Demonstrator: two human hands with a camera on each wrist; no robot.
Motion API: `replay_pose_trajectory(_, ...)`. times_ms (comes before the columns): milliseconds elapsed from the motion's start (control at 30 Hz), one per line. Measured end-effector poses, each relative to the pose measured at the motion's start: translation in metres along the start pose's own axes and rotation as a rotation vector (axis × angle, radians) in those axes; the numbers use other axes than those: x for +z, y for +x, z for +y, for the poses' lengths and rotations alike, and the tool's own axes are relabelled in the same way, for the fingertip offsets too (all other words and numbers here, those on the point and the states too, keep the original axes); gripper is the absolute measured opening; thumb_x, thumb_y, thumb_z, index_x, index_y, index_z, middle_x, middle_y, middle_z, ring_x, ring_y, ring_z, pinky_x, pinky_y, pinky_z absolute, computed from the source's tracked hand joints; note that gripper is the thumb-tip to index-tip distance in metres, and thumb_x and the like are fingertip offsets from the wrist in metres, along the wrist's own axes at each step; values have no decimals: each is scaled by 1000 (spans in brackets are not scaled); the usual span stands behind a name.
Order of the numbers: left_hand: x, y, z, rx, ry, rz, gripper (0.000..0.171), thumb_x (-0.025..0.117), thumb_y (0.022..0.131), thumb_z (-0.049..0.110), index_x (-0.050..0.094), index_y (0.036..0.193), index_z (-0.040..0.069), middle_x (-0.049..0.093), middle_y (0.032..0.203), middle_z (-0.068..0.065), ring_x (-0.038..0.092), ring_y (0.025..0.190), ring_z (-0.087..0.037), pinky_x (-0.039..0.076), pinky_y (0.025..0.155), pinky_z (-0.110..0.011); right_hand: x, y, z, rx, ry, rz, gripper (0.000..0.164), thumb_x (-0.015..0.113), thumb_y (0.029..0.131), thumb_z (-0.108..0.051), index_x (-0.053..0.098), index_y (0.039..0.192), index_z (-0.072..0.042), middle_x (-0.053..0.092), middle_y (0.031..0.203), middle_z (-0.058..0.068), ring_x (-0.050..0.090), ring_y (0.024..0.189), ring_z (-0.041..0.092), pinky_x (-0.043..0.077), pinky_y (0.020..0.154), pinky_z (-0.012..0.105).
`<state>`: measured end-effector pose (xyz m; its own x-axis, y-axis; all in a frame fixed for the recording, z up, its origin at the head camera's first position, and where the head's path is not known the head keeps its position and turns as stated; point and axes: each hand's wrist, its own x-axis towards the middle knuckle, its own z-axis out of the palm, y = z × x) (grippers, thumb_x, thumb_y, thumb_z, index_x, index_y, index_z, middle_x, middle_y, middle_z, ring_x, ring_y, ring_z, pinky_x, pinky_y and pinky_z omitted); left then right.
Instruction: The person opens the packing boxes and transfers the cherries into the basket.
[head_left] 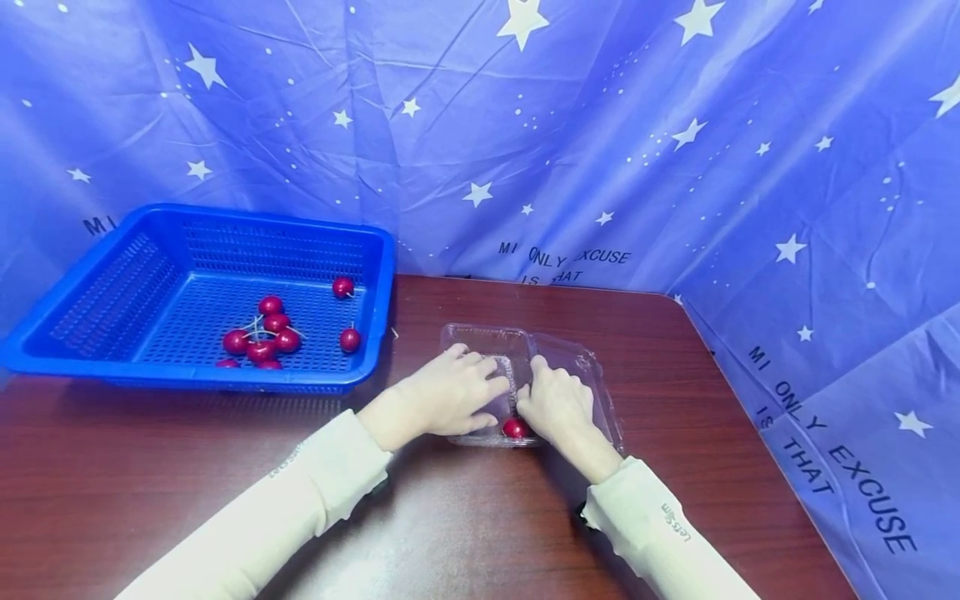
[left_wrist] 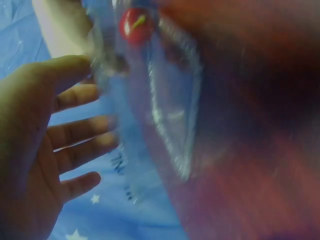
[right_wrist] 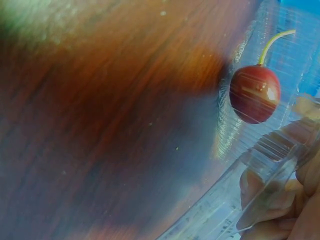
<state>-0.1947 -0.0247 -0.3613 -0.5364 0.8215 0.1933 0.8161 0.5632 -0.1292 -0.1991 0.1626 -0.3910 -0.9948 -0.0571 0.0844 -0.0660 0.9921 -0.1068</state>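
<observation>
A clear plastic box (head_left: 486, 332) lies on the table with its lid (head_left: 581, 357) folded out to the right. One red cherry (head_left: 515, 427) sits inside near the front wall; its pale stem shows in the right wrist view. My left hand (head_left: 453, 392) is over the left part of the box, fingers spread. In the left wrist view those fingers (left_wrist: 82, 132) look straight beside the clear wall and hold nothing. My right hand (head_left: 558, 400) grips the box where body and lid meet, its fingers (right_wrist: 265, 200) curled at the plastic edge.
At the left a blue plastic basket (head_left: 378, 292) holds several red cherries (head_left: 261, 350) with stems. A small pale bit (head_left: 395, 333) lies beside it on the brown table (head_left: 450, 517). A blue star-patterned curtain (head_left: 420, 150) hangs behind and to the right.
</observation>
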Motion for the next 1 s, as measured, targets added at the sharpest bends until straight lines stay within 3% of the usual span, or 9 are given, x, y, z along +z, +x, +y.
replay_pose_trajectory(133,6,4,7,14,-19,-33,36,62,88,45,63,114,20,68,110,-4,62,104,-24,49,90,-43,0,0,-1,1,4,-3,19,59,78,-22,55,88,-5,70,73,24,63,62,41,48,48,52)
replay_pose_trajectory(300,8,5,10,50,-33,-6,28,66,86,40,66,109,23,68,102,-2,64,98,-24,49,95,-44,0,1,-1,9,0,-8,20,59,78,-23,55,88,-5,70,74,24,64,64,41,49,49,52)
replay_pose_trajectory(467,12,5,12,101,-74,-10,21,67,86,34,68,106,26,69,101,1,63,94,-23,51,87,-41,0,1,0,12,6,-8,20,59,78,-23,55,87,-6,71,75,24,64,66,42,49,50,53)
replay_pose_trajectory(633,13,7,14,112,-178,-103,33,67,88,22,66,119,33,68,110,3,63,97,-21,54,81,-39,0,1,0,18,1,-17,19,58,80,-22,55,88,-6,71,76,24,64,65,41,49,50,53)
replay_pose_trajectory(800,12,9,17,94,-239,-210,52,64,86,5,62,127,37,65,122,4,61,107,-21,53,89,-44,0,1,-1,16,-2,-13,17,57,80,-22,53,85,-6,70,73,23,63,62,40,47,47,51)
replay_pose_trajectory(1000,12,12,18,83,-252,-254,48,64,86,6,66,123,37,68,111,5,63,102,-20,54,83,-40,0,0,0,9,0,3,17,57,79,-21,54,84,-6,70,72,23,63,61,41,46,46,51)
